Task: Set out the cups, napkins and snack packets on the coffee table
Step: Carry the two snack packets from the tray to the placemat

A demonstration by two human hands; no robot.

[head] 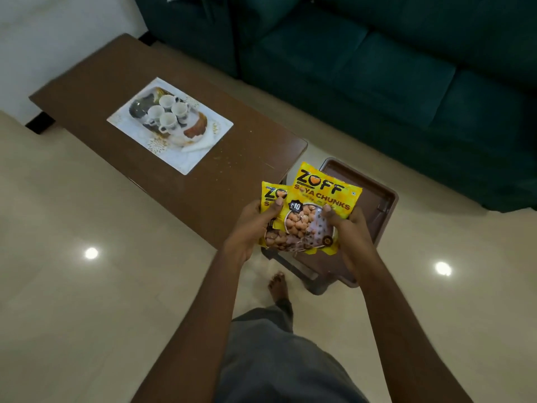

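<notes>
Two yellow snack packets (315, 207) overlap in front of me, above the near right end of the brown coffee table (87, 91). My left hand (255, 225) grips their left edge with the thumb on the rear packet. My right hand (348, 231) grips the right edge of the front packet. Several white cups (167, 112) stand clustered on a dark tray (139, 107) over a white placemat (186, 158) at the table's middle. A folded white napkin (203, 141) lies on the mat beside the tray.
A brown plastic stool (377, 205) stands just past the table's near right end, under the packets. A dark green sofa (377, 68) runs along the far right. My bare foot (279, 286) stands on the glossy tile floor.
</notes>
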